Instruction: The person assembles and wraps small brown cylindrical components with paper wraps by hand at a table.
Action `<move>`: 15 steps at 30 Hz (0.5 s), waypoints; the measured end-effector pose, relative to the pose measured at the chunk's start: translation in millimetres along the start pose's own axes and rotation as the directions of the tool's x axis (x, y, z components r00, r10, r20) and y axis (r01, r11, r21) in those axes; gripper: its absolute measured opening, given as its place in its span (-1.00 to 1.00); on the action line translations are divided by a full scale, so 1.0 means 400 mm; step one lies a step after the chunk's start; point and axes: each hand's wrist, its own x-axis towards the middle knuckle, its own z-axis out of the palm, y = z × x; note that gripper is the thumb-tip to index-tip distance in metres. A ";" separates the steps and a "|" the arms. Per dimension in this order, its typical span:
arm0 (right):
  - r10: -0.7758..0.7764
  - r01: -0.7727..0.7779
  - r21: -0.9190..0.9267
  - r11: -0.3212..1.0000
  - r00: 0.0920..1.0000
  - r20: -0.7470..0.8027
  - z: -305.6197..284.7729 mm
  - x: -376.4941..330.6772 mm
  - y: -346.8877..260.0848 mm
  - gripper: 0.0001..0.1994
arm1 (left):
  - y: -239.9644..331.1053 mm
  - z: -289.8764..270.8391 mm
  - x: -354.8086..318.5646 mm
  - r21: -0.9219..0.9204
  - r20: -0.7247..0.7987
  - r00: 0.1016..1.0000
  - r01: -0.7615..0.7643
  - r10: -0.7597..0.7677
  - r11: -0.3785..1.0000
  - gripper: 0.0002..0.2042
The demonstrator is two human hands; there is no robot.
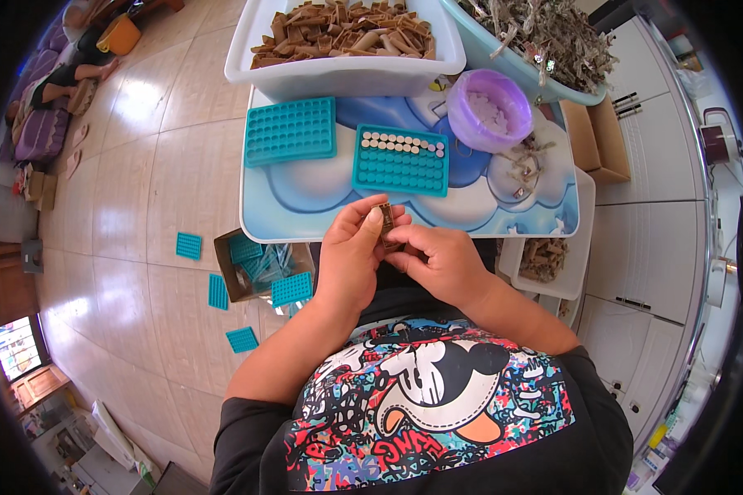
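Observation:
In front of my chest, at the near edge of the low table (330,216), both hands meet around a small brown flat piece (386,218) with dark markings. My left hand (347,252) grips it between thumb and fingers. My right hand (444,260) is closed at its lower end, thumb and forefinger pinched together against it. Just beyond my hands lies a teal tray (400,179) of round cups; its upper rows carry several small whitish discs. To its left is a stack of similar teal trays (291,132). A purple bowl (461,128) with whitish translucent bits stands at the right.
A white bin (338,79) of brown pieces and a light-blue basin (582,96) of greyish scraps stand at the back. An open cardboard box (233,279) with teal trays is at the left; more trays lie on the floor. A white tub (571,268) sits right, beside cabinets (644,157).

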 end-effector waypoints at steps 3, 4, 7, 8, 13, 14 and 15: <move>-0.028 0.026 0.027 0.999 0.997 0.069 -0.015 0.009 0.001 -0.80 | -0.007 -0.017 0.006 -0.005 0.007 0.999 0.043 -0.043 0.999 -0.76; -0.027 0.025 0.027 0.999 0.997 0.072 -0.014 0.008 0.003 -0.80 | -0.007 -0.019 0.006 -0.007 0.005 0.999 0.044 -0.043 0.999 -0.76; 0.028 -0.020 0.180 0.983 0.999 -0.044 -0.004 0.005 0.014 -0.83 | -0.010 -0.023 0.010 -0.008 -0.015 0.999 0.042 -0.042 0.999 -0.77; 0.000 0.016 0.154 0.988 0.995 -0.105 -0.001 0.008 0.019 -0.84 | -0.010 -0.022 0.013 -0.017 -0.015 0.999 0.034 -0.034 0.999 -0.77; -0.093 0.106 0.085 0.991 0.985 -0.148 0.014 0.014 0.050 -0.86 | -0.009 -0.014 0.024 -0.056 -0.028 0.999 0.036 -0.037 0.998 -0.77; -0.117 0.126 0.047 0.991 0.982 -0.148 0.017 0.015 0.053 -0.87 | -0.008 -0.011 0.027 -0.048 -0.026 0.999 0.043 -0.044 0.998 -0.77; -0.142 0.145 0.009 0.989 0.979 -0.148 0.020 0.017 0.056 -0.87 | -0.008 -0.009 0.031 -0.039 -0.024 0.998 0.049 -0.050 0.998 -0.77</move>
